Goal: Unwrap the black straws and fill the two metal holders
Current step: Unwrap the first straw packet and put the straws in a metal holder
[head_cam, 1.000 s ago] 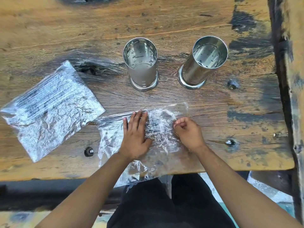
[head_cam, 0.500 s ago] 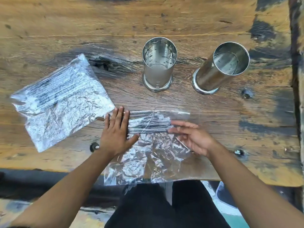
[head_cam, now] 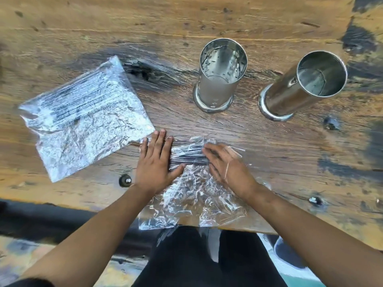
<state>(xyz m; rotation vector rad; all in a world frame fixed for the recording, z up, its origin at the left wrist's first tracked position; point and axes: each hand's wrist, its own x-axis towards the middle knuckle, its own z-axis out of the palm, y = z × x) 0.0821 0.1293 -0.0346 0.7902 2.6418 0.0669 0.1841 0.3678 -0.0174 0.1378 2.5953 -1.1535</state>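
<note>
While two empty metal holders (head_cam: 221,75) stand on the worn wooden bench (head_cam: 269,21), a film-wrapped bundle of black straws (head_cam: 187,155) is pressed by the flat, straight-fingered left hand (head_cam: 154,162) and right hand (head_cam: 228,165).

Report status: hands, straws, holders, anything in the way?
Left hand flat on the straw bundle, right hand open on its wrap. Both metal holders empty. Second wrapped pack lies left. Nothing blocking.
</note>
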